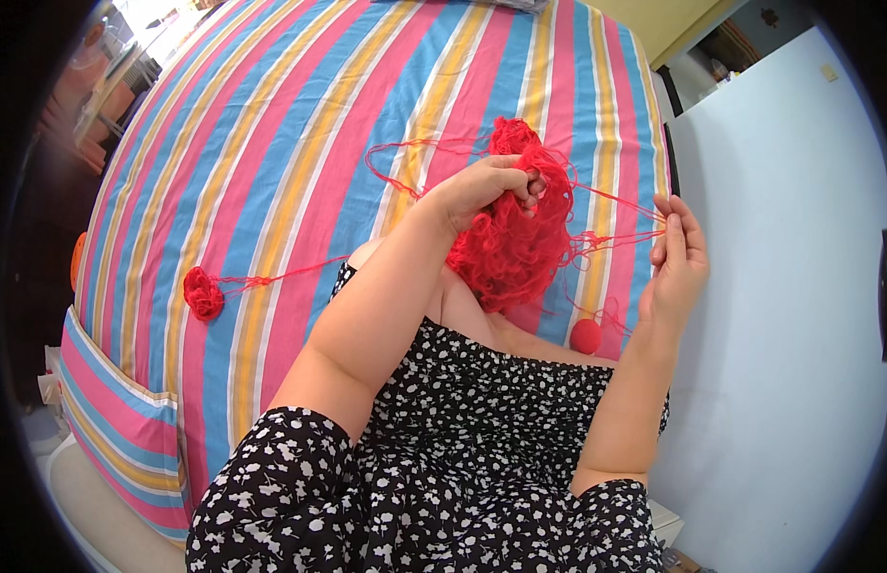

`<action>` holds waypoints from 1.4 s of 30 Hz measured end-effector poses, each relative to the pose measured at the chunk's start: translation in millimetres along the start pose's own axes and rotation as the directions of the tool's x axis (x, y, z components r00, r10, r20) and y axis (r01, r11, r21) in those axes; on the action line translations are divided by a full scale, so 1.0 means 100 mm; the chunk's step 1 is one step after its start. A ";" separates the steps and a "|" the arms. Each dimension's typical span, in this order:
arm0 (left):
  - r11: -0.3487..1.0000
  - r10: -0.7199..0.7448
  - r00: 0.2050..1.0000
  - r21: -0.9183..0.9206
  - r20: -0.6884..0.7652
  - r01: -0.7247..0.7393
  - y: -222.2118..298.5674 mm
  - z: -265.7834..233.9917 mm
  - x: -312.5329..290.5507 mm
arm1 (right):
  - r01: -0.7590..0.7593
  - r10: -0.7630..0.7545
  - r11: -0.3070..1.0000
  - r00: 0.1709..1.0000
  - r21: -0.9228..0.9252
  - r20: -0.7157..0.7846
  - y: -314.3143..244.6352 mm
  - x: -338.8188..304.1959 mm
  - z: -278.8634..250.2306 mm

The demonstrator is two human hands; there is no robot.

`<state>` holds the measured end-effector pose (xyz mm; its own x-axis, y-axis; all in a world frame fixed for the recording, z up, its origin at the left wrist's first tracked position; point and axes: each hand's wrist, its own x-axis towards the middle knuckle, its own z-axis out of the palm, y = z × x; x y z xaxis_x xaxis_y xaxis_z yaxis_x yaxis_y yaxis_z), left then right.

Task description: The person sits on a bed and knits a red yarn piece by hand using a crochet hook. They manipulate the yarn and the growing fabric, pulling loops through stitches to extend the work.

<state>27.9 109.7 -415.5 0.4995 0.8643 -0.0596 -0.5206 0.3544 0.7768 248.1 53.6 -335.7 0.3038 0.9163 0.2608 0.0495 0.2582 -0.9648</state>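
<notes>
A large tangle of red yarn (pixel 520 250) hangs over my lap, its top gripped in my closed left hand (pixel 508 183). Out to the right, my right hand (pixel 680 246) pinches several thin strands (pixel 617 198) and holds them stretched away from the tangle. Just beyond my left hand lies a smaller red yarn clump (pixel 513 136). Another small red bundle (pixel 203 293) rests far to the left, joined by loose strands that run toward my lap. A round red ball (pixel 586 336) sits near my right thigh, with thin strands beside it.
I sit on a bed with a striped pink, blue, yellow and white sheet (pixel 271 124). A pale blue wall or panel (pixel 787 315) rises close on the right. A matching striped pillow (pixel 128 420) lies at the lower left.
</notes>
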 end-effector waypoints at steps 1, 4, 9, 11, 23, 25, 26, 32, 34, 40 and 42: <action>1.000 0.000 1.000 -0.018 0.021 0.001 0.00 -0.01 0.00 | -0.009 0.009 1.000 1.000 0.020 -0.005 -0.01 -0.04 0.00; 0.999 -0.025 1.000 -0.024 -0.014 0.025 0.02 0.01 -0.02 | -0.021 0.022 0.998 1.000 0.054 -0.015 -0.01 -0.16 0.02; 0.999 -0.035 0.995 -0.003 -0.093 0.034 0.05 0.09 -0.05 | 0.006 -0.005 1.000 1.000 0.028 -0.028 0.12 -0.20 -0.06; 1.000 -0.008 0.993 0.002 -0.114 0.008 0.04 0.09 -0.04 | 0.025 -0.024 1.000 0.999 0.019 -0.035 0.11 -0.22 -0.03; 0.948 -0.040 0.998 -0.316 -0.040 0.025 -0.02 -0.04 0.02 | -0.027 0.052 0.961 0.995 0.277 -0.086 0.15 -0.35 -0.02; 0.946 -0.007 0.993 -0.323 -0.115 -0.030 -0.05 -0.02 0.04 | -0.051 0.097 0.934 0.989 0.354 -0.115 0.11 -0.36 0.00; 0.946 -0.015 0.993 -0.324 -0.117 -0.024 -0.04 -0.01 0.03 | -0.060 0.113 0.931 0.985 0.361 -0.130 0.08 -0.37 0.01; 0.960 -0.027 0.979 -0.279 -0.200 -0.030 0.02 0.07 -0.01 | 0.098 -0.081 0.954 0.994 0.283 -0.071 0.15 -0.38 -0.18; 0.956 -0.047 0.972 -0.291 -0.230 -0.023 0.02 0.09 -0.01 | 0.127 -0.097 0.955 0.988 0.268 -0.125 0.15 -0.39 -0.18; 0.963 -0.022 0.986 -0.268 -0.167 -0.024 -0.03 0.03 0.02 | 0.092 -0.073 0.994 0.963 0.064 -0.260 0.16 -0.34 -0.18; 0.966 -0.041 0.988 -0.260 -0.150 0.001 -0.04 -0.01 0.03 | 0.144 -0.171 0.978 0.968 -0.149 -0.186 0.24 -0.30 -0.22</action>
<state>31.1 110.7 -419.2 0.4107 0.8927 -0.1854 -0.6823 0.4358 0.5869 261.1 25.9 -366.8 0.4628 0.7855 0.4109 0.2341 0.3387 -0.9113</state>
